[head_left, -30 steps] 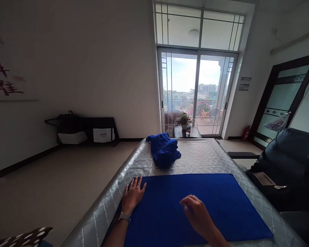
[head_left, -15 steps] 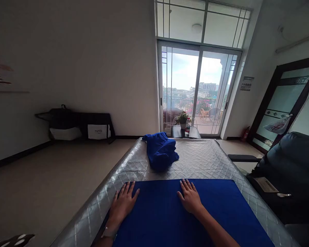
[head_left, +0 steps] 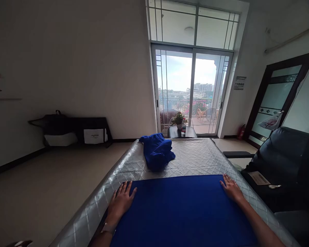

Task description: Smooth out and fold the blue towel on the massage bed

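Observation:
A flat blue cloth (head_left: 177, 209) lies spread over the near part of a table with a shiny silver quilted cover (head_left: 193, 154). My left hand (head_left: 121, 200) rests palm down on the cloth's far left corner, fingers stretched out. On its far right corner lies my right hand (head_left: 231, 188), also flat with fingers extended. Neither hand grips anything. Beyond the cloth sits a crumpled blue cloth bundle (head_left: 157, 152), apart from both hands. The near edge of the spread cloth is out of view.
A black armchair (head_left: 280, 161) stands close on the right, with a brown flat item (head_left: 259, 178) on it. Past the table's far end, a small dark table (head_left: 173, 132) bears a potted plant (head_left: 178, 119) and a bottle (head_left: 183, 127). Black bags (head_left: 67, 123) lean by the left wall.
My right hand has slid right across the cloth, from near its far edge's middle to the far right corner. My left hand stays on the left corner. The camera view has turned slightly.

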{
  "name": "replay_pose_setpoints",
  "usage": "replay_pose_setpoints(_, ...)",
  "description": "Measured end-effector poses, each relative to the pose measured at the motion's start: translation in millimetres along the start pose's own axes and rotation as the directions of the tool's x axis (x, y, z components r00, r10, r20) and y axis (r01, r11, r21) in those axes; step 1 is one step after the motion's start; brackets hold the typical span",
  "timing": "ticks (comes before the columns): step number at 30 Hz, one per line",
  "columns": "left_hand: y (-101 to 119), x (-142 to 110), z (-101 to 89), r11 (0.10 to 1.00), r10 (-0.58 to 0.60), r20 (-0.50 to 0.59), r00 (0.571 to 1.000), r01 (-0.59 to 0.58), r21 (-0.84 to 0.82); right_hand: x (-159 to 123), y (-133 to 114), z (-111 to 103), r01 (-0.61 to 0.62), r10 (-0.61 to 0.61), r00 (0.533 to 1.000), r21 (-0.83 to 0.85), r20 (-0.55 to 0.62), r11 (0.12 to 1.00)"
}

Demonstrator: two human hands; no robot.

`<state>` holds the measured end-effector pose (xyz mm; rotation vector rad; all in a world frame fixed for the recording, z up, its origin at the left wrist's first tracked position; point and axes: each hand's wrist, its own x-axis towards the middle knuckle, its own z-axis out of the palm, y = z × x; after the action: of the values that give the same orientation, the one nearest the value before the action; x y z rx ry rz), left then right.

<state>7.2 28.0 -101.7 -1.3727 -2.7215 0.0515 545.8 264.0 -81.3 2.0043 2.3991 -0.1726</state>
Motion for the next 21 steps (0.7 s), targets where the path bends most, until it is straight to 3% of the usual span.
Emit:
replay_pose_setpoints(2,0.0,-1.7,-3.8,1.0,0.015,0.028,1.0,-0.015,-0.018,-4.3,4.7,-6.6,0.003,-0.003,1.0,-0.001,-0.004,1.0)
replay_pose_setpoints(5,-2.9,-2.2,-9.7,0.998,0.017,0.016,1.0,-0.016,-0.059,-16.3,-9.7,-15.7,0.02,-0.02,0.999,-0.008,-0.046,1.0)
replay_pose_setpoints(8,1.1,-5.2,-20.9,0.992,0.042,-0.009,0.999,-0.042,-0.122,-33.4,-49.0,-22.3,0.076,-0.077,0.992,-0.006,-0.097,0.997)
replay_pose_setpoints(10,15.8,-12.6,-32.3,0.973,0.106,-0.029,0.994,-0.11,-0.2,-47.0,-88.2,-24.0,0.164,-0.161,0.982,0.018,-0.103,0.986)
replay_pose_setpoints(13,60.2,-32.1,-49.4,0.885,0.3,-0.079,0.951,-0.309,-0.348,-67.5,-156.8,-20.2,0.367,-0.36,0.929,0.094,-0.083,0.925)
replay_pose_setpoints(16,118.0,-49.2,-57.2,0.76,0.511,-0.123,0.85,-0.515,-0.397,-82.5,-215.9,-9.5,0.512,-0.509,0.859,0.15,-0.059,0.846)
replay_pose_setpoints(18,152.8,-52.2,-55.5,0.696,0.593,-0.134,0.794,-0.59,-0.41,-87.5,-240.0,-0.7,0.561,-0.564,0.825,0.179,-0.035,0.808)
replay_pose_setpoints(21,189.8,-46.2,-46.4,0.676,0.616,-0.129,0.777,-0.605,-0.42,-88.2,-250.8,9.9,0.575,-0.587,0.809,0.209,-0.004,0.791)
